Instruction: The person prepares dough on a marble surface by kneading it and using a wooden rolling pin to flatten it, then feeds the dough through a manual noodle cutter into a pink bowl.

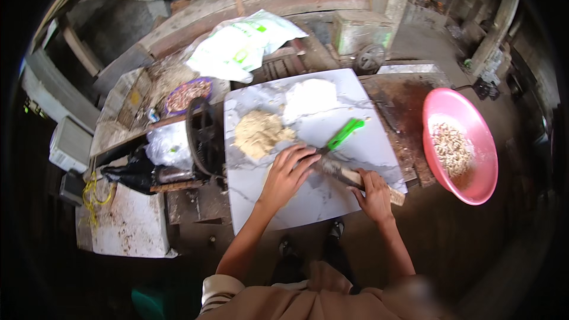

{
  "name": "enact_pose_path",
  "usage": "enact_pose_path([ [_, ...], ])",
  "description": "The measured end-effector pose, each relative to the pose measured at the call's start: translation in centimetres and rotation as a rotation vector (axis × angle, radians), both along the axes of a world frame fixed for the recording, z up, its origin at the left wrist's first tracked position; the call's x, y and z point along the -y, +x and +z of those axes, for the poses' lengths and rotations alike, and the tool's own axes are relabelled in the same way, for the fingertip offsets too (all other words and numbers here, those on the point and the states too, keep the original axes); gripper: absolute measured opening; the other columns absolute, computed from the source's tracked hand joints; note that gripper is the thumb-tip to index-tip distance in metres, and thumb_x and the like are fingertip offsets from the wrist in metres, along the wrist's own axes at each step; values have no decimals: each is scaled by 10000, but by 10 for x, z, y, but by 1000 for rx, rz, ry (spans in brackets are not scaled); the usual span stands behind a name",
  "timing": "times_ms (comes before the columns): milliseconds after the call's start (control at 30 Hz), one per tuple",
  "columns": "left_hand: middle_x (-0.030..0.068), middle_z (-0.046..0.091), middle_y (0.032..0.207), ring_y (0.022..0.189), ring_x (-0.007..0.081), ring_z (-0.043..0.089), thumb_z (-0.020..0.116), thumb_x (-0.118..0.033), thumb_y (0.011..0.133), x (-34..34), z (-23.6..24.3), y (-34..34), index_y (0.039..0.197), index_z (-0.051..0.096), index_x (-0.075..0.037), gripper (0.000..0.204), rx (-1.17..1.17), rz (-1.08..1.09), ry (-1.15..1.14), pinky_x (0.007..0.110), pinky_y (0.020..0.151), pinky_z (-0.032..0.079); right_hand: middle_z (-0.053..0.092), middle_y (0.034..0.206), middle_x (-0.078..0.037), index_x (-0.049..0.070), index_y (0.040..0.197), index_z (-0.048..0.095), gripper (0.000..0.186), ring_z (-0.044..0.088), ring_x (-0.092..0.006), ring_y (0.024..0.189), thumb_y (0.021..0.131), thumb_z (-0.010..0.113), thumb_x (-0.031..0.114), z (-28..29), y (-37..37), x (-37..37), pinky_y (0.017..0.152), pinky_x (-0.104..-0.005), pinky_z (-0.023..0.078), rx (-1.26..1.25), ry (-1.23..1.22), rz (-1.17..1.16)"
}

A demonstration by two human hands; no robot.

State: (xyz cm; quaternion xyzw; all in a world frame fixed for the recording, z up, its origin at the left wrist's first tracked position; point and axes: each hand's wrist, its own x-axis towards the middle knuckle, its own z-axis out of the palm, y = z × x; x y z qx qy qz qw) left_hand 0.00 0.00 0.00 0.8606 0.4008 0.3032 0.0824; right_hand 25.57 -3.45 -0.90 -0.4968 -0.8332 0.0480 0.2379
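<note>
A wooden bar (pixel 336 171) is held over the near half of a marbled slab (pixel 320 210), its right part gripped by the curled right hand (pixel 376 198). The bar's long axis is slanted from near right to far left; most of its length is laid left of that grip, toward the left hand (pixel 283 178). The left fingers are extended close to the bar's far-left end; whether anything is pinched there cannot be told. Just beyond the bar, a green-handled knife (pixel 345 134) is seen. A pink bowl (pixel 485 163) is placed at right; dough (pixel 259 134) is heaped at left, with white powder (pixel 311 98) farther off.
</note>
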Motion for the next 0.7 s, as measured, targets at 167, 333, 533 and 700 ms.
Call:
enact_pose_path([
  [167, 70, 309, 1401, 1303, 271, 271, 503, -93, 847, -66, 5, 128, 1363, 299, -89, 555, 20, -7, 49, 479, 1041, 240, 520, 943, -163, 10, 1164, 453, 446, 511, -323, 881, 800, 612, 212, -7, 45, -46, 771, -416, 406, -179, 59, -484],
  [333, 106, 153, 1460, 1324, 329, 203, 426, -87, 885, -115, -34, 219, 1386, 223, -63, 541, 46, -88, -109, 494, 1056, 182, 486, 1033, -235, -87, 1260, 333, 527, 449, -373, 976, 795, 536, 58, -36, 88, -109, 860, -425, 387, -218, 22, -548],
  [533, 100, 131, 1467, 1332, 344, 169, 421, -61, 878, -132, -59, 235, 1391, 192, -45, 562, -9, -7, -127, 482, 1061, 175, 465, 1070, -238, -98, 1276, 307, 565, 432, -377, 998, 782, 522, 73, -39, 87, -124, 869, -439, 377, -226, -123, -464],
  [700, 106, 181, 1452, 1323, 323, 208, 441, -51, 860, -125, -47, 233, 1380, 228, -44, 562, 52, 45, -153, 481, 1062, 174, 396, 1175, -216, -65, 1278, 331, 539, 404, -369, 1063, 803, 530, 94, -14, 91, -126, 912, -425, 358, -213, -153, -447],
])
